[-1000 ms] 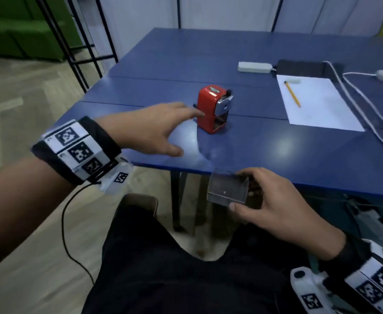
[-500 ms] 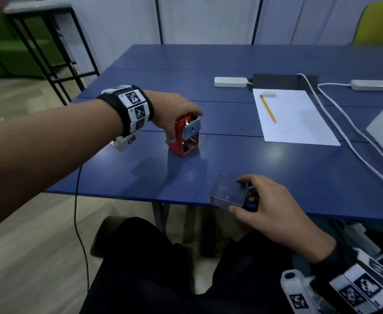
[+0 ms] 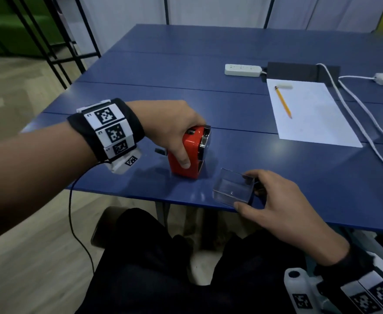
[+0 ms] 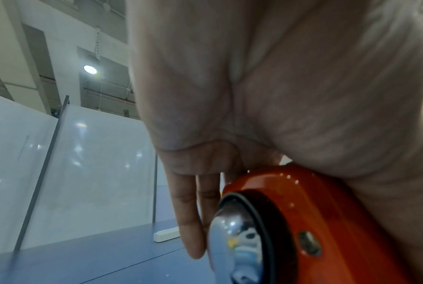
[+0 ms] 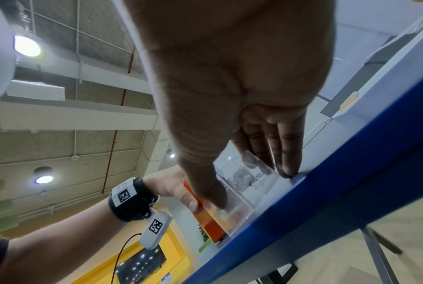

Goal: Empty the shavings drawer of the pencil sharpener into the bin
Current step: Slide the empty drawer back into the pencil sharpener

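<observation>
The red pencil sharpener [image 3: 191, 152] stands on the blue table [image 3: 276, 168] near its front edge. My left hand [image 3: 177, 134] grips it from above, thumb down its near side and fingers over the far side; the left wrist view shows the sharpener [image 4: 303, 211] under my palm. The clear plastic shavings drawer [image 3: 232, 188] sits just right of the sharpener, over the table's front edge. My right hand [image 3: 269, 196] holds it, thumb on the near wall and fingers on the far end. In the right wrist view the drawer [image 5: 239, 194] looks empty. No bin is in view.
A white sheet of paper [image 3: 310, 118] with a yellow pencil [image 3: 283, 102] lies at the right. Behind it are a white power strip [image 3: 242, 70], a black pad [image 3: 299, 72] and white cables [image 3: 367, 123]. A black metal rack [image 3: 57, 41] stands left of the table.
My left hand reached to the sharpener and closed over its top. My right hand brought the drawer up from below the table edge to just right of the sharpener.
</observation>
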